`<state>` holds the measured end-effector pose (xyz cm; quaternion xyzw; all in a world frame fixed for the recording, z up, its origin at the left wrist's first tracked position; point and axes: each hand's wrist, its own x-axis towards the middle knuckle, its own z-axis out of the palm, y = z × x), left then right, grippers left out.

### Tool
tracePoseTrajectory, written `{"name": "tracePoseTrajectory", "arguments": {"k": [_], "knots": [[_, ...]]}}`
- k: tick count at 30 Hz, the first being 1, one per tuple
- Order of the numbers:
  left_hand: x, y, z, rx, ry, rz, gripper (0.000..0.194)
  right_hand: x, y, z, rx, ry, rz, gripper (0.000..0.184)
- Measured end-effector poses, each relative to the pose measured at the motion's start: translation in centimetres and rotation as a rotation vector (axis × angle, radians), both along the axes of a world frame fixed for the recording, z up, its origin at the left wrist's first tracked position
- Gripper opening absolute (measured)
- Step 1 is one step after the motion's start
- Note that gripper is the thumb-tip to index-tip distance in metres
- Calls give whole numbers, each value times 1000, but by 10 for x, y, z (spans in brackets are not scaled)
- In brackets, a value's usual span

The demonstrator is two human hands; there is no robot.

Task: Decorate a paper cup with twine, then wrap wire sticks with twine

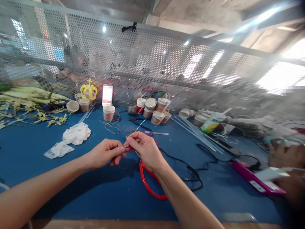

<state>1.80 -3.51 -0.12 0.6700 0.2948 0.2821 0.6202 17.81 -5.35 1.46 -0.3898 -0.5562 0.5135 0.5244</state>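
A thin, pale twisted strand [140, 125] runs up at a slant between my two hands; its exact material is unclear. My left hand [107, 152] is closed, thumb and forefinger pinching at the strand's lower end. Close against it, my right hand [143, 147] pinches the same strand, its fingertips almost touching the left ones. Beneath my right hand and wrist lie scissors with red handles [143, 178], their blades mostly hidden. Just behind the hands is a purple-blue tool [149, 133], probably a glue gun, partly covered.
Crumpled white tissue [77, 133] lies left of my hands. Paper cups [109, 113] stand along the back, near a yellow crown [89, 91] and pale husks [30, 95]. Clear glue sticks [195, 133] and a black cable [176, 160] lie right. A co-worker's hand [283, 154] is beside a magenta case [252, 178].
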Motion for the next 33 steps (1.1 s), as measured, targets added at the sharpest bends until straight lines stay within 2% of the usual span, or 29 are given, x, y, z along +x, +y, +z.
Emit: {"name": "tracePoseTrajectory", "arguments": {"k": [7, 11, 18, 24, 33], "knots": [[2, 0, 2, -70, -15, -14, 36, 1, 0, 0, -43, 17, 20, 13], [1, 0, 3, -18, 21, -12, 35, 1, -1, 4, -42, -30, 1, 15], [0, 1, 2, 65, 145, -53, 31, 16, 5, 13, 49, -29, -209, 16], [5, -4, 0, -103, -33, -124, 36, 8, 2, 11, 45, -82, -162, 16], [5, -5, -1, -18, 82, 19, 28, 6, 1, 9, -9, -49, -137, 17]]}}
